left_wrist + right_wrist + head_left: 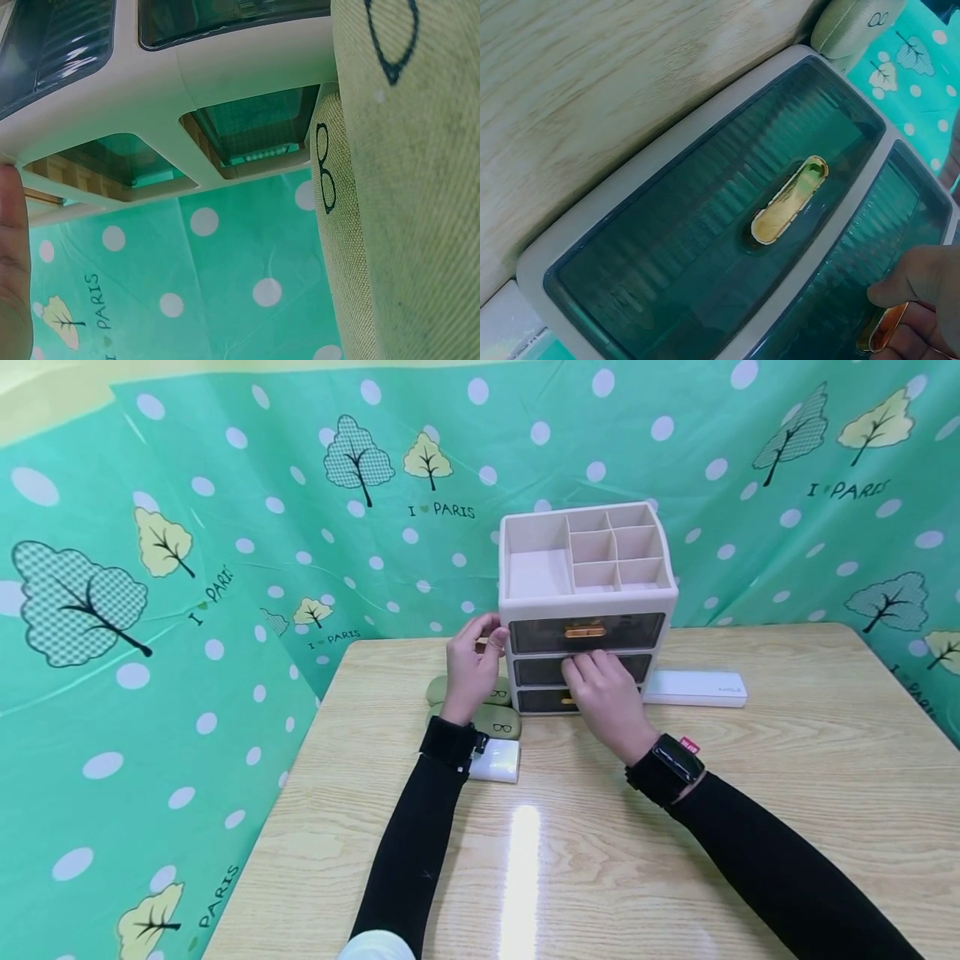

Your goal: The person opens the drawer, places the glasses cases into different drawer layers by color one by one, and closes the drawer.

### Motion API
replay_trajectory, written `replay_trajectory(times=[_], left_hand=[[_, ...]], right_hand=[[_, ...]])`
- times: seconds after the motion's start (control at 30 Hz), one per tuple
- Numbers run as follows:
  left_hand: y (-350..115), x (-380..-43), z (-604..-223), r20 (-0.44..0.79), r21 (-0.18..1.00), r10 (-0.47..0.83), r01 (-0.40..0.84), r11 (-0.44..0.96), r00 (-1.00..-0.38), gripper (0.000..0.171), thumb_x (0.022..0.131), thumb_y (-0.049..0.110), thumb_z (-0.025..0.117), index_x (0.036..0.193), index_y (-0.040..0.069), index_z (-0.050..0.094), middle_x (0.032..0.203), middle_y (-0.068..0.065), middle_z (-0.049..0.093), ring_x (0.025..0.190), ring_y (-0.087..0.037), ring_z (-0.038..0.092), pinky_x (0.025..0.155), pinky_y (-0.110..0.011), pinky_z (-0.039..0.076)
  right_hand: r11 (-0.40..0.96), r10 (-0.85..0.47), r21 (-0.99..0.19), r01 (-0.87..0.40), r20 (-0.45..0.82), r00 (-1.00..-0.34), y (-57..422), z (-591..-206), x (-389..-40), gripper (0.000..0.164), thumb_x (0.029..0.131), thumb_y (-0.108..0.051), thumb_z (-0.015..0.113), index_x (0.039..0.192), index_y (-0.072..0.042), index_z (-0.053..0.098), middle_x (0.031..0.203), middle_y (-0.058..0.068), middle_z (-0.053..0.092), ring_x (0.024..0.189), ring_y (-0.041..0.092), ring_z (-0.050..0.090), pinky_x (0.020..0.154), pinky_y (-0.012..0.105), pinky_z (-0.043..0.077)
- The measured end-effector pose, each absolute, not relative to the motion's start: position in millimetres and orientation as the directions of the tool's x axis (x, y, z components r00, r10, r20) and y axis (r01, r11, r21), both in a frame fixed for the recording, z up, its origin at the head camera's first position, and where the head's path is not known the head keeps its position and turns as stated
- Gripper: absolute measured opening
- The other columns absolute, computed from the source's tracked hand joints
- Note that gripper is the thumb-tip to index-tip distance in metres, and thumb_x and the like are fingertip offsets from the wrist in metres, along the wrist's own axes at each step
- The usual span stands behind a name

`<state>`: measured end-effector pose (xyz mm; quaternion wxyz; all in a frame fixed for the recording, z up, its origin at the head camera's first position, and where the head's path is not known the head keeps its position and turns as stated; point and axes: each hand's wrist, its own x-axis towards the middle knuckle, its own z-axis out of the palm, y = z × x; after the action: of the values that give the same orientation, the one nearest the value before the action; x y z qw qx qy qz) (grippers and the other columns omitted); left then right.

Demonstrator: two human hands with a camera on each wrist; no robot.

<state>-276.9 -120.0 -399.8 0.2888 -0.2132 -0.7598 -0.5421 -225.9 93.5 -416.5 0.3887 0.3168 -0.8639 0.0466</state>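
Observation:
A white desktop organizer (588, 603) with three dark see-through drawers stands upright at the back of the table. My right hand (606, 697) is at its middle drawer (534, 672). In the right wrist view, thumb and fingers pinch that drawer's gold handle (886, 330), partly hiding it. The bottom drawer (697, 232) sits flush in the frame, its gold handle (790, 201) uncovered. My left hand (472, 664) steadies the organizer's left side, fingertips against the wall beside the top drawer (637, 631). Only a strip of one finger (11, 262) shows in the left wrist view.
Two green glasses cases (497, 722) lie left of the organizer, close under my left wrist. A small white packet (498, 762) lies in front of them. To the organizer's right is a long white box (697, 687). A green patterned cloth (420, 560) hangs behind the table.

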Motion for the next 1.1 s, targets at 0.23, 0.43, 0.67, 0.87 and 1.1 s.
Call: replay_trajectory(times=[0.23,0.43,0.67,0.87,1.1], left_hand=[[-121,-277,-400,0.667,0.703,0.019,0.638,0.314,-0.745,0.023,0.099,0.012,0.063,0.115,-0.005,0.068,0.102,-0.018,0.068,0.086,-0.027,0.067,0.069,-0.037,0.064],[-123,-277,-400,0.681,0.692,0.037,0.659,0.294,-0.732,0.024,0.1,0.016,0.063,0.115,-0.002,0.069,0.101,-0.013,0.069,0.086,-0.021,0.067,0.068,-0.028,0.063],[-123,-278,-401,0.68,0.693,0.043,0.661,0.289,-0.732,0.023,0.101,0.016,0.062,0.115,-0.001,0.069,0.101,-0.013,0.069,0.086,-0.021,0.067,0.069,-0.026,0.062],[-124,-278,-401,0.685,0.686,0.048,0.666,0.293,-0.727,0.026,0.101,0.02,0.062,0.116,-0.001,0.069,0.101,-0.012,0.069,0.087,-0.02,0.067,0.069,-0.027,0.063],[-125,-278,-401,0.693,0.676,0.054,0.675,0.294,-0.718,0.031,0.102,0.024,0.06,0.117,-0.002,0.068,0.102,-0.013,0.069,0.086,-0.02,0.067,0.069,-0.027,0.063]], right_hand=[[0.798,-0.512,0.165,-0.58,0.693,-0.507,93,-415,-220,0.015,0.091,0.011,0.067,0.107,0.009,0.069,0.101,0.023,0.07,0.092,0.037,0.065,0.083,0.046,0.059],[0.791,-0.514,0.161,-0.59,0.698,-0.499,93,-416,-215,0.015,0.092,0.01,0.067,0.107,0.009,0.069,0.1,0.022,0.069,0.092,0.037,0.064,0.081,0.045,0.059],[0.794,-0.516,0.16,-0.586,0.687,-0.511,93,-413,-207,0.015,0.092,0.01,0.068,0.107,0.009,0.069,0.1,0.023,0.069,0.09,0.036,0.064,0.081,0.045,0.059],[0.788,-0.523,0.169,-0.591,0.69,-0.5,93,-413,-201,0.016,0.091,0.012,0.069,0.106,0.009,0.07,0.098,0.023,0.07,0.088,0.036,0.064,0.079,0.045,0.059],[0.776,-0.523,0.172,-0.606,0.712,-0.468,93,-414,-194,0.014,0.091,0.013,0.065,0.105,0.011,0.07,0.096,0.023,0.069,0.087,0.037,0.063,0.077,0.045,0.059]])
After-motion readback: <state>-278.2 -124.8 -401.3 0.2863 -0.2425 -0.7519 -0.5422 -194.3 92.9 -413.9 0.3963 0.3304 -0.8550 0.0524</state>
